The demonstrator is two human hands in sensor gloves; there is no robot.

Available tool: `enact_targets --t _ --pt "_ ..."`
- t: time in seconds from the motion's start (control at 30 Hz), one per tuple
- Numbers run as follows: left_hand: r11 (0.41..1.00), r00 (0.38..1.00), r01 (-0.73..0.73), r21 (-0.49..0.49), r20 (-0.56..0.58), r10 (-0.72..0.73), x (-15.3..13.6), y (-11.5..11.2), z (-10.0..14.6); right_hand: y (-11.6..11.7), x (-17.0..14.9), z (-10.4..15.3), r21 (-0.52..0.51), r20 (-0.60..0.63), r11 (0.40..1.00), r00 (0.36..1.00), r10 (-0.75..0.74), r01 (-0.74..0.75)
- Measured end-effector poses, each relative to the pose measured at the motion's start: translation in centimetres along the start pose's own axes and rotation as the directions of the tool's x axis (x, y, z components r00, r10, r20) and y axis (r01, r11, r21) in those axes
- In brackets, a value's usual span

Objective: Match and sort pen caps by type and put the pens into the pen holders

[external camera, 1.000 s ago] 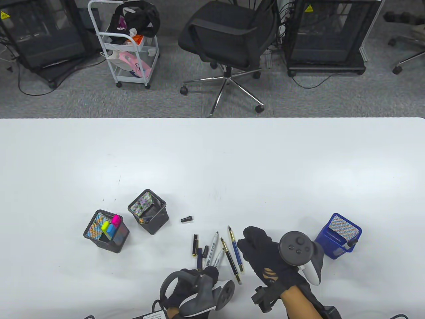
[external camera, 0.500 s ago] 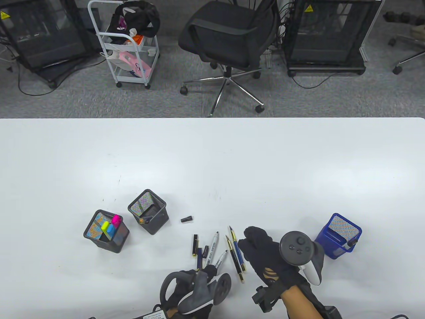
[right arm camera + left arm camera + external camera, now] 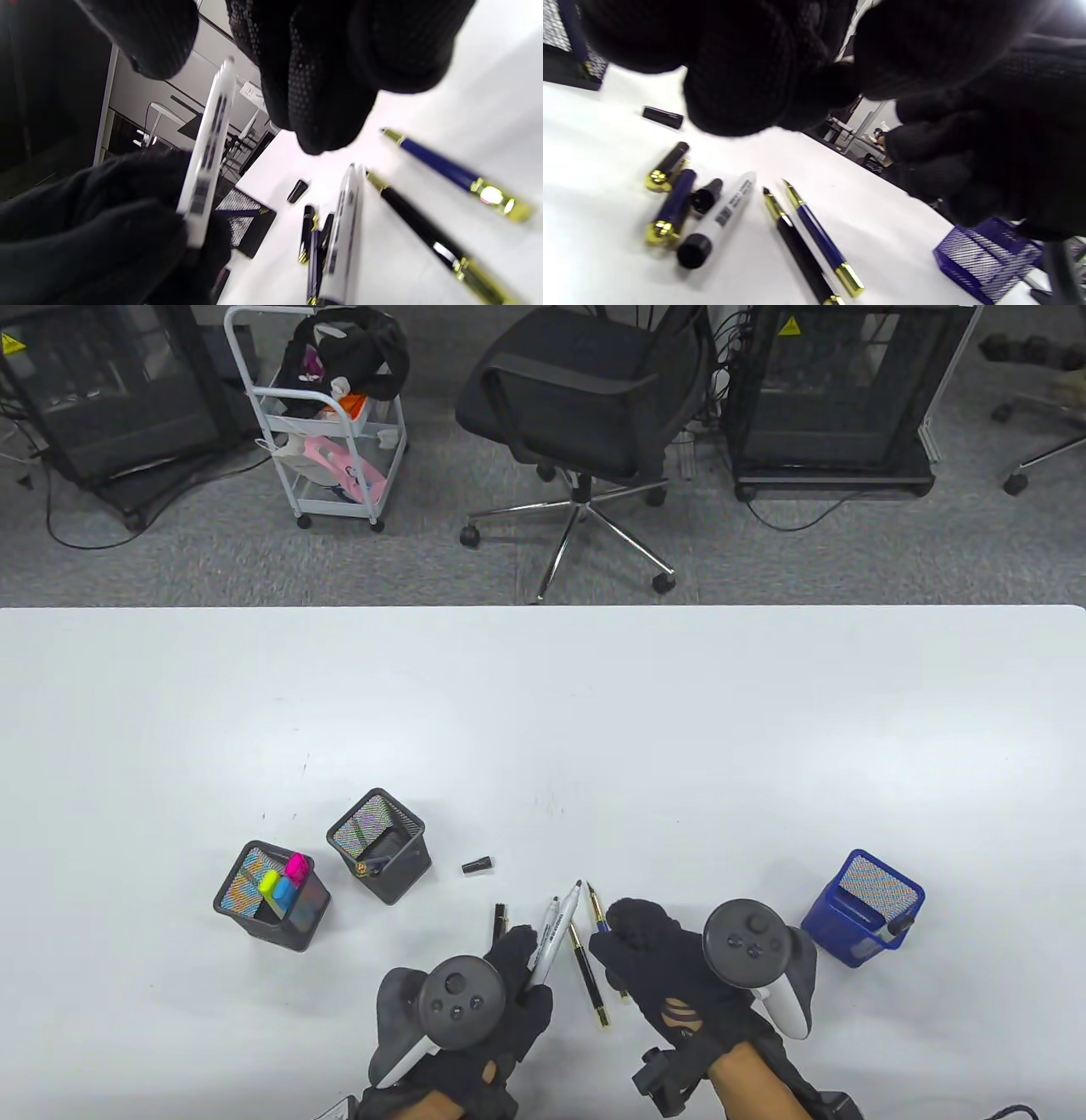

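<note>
Pens [image 3: 587, 976] loose on white table [image 3: 543, 712], office chair [image 3: 585, 398] beyond; left fingers [image 3: 519, 950] holding marker [image 3: 556, 931], right fingers [image 3: 632, 920] relaxed.

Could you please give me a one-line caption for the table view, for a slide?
Left hand lifts a white marker from loose pens beside the right hand, mesh holders nearby.

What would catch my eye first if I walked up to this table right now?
Most likely the two black-gloved hands at the near edge: the left hand holds a white marker lifted off the table, while the right hand hovers just beside it over loose pens. After that, the bright highlighters standing in a black mesh holder at the left, and the blue mesh holder at the right.
</note>
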State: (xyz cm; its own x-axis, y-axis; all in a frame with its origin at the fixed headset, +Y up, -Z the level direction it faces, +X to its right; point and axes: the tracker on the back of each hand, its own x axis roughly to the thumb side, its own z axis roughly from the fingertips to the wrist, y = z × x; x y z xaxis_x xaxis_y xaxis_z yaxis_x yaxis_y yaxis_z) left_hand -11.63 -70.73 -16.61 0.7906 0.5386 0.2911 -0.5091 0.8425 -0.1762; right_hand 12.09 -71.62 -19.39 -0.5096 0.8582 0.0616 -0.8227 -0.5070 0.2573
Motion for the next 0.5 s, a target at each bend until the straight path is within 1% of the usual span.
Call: enact_targets --t 0.13,0.23,0.4,0.5 --pt "1.000 0.997 -0.015 -0.013 0.080 0.016 0.5 -0.6 -0.1 1.1 0.2 0.0 0.044 0.005 0.998 0.999 -0.054 0.053" --pt "1.000 0.995 -0.003 -0.018 0.102 0.005 0.8 -1.0 -0.2 1.5 0.1 0.0 0.054 -0.002 0.997 0.999 -0.051 0.051" --pt "0.999 0.990 -0.027 -0.035 0.136 0.032 0.9 -1.8 -0.3 2.5 -0.6 -0.2 0.045 -0.073 0.993 0.992 -0.105 0.109" --pt "0.999 0.991 -0.012 -0.036 0.136 0.017 0.9 -2.1 -0.5 2.6 -0.6 -0.3 0.000 -0.075 0.998 0.995 -0.064 0.064"
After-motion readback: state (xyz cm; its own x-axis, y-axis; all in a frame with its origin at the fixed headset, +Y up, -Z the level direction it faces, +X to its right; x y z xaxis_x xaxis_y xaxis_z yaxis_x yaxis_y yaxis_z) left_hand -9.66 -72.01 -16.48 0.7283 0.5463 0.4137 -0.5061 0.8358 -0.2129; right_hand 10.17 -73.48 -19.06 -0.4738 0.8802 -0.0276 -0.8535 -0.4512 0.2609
